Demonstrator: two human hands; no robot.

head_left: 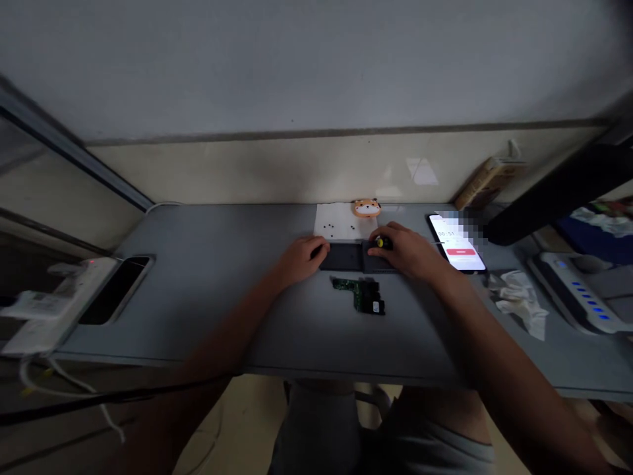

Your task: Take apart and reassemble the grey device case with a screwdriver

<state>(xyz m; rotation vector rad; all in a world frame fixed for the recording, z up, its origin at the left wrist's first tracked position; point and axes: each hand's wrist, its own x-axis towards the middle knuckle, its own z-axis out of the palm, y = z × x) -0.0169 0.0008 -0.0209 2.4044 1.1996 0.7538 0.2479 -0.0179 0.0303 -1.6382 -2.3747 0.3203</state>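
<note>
Fingers of left hand point(299, 260): bent inward at the left end of the black casing panel point(341, 258), touching; cannot tell whether pinching or only steadying.
Fingers of right hand point(409, 251): curled around the handle of the screwdriver point(380, 242), with fingertips against the dark grey casing box point(376, 265).
Screwdriver: yellow and black at the handle end, facing inward; thin shaft pointing toward the table's right edge.
Casing panel and casing box: side by side on the grey table point(212, 264), right of mid-length and nearer the rear edge than the front; cannot tell whether joined.
Circuit board point(357, 290): green with black parts and a white label, flat between casing and front edge; untouched.
White sheet point(341, 212): at the rear edge, behind the casing.
Small dark pieces point(331, 235): scattered on the white sheet; too small to identify.
Orange animal-face case point(366, 209): at the rear edge, over the sheet's right rear corner.
Lit phone point(455, 244): right of the right hand, with timer reading 00:51 and red button.
Crumpled tissue point(521, 303): toward the right edge, beyond the lit phone.
Dark-screened phone point(117, 290): near the left edge, beside the white power strip point(74, 297).
</note>
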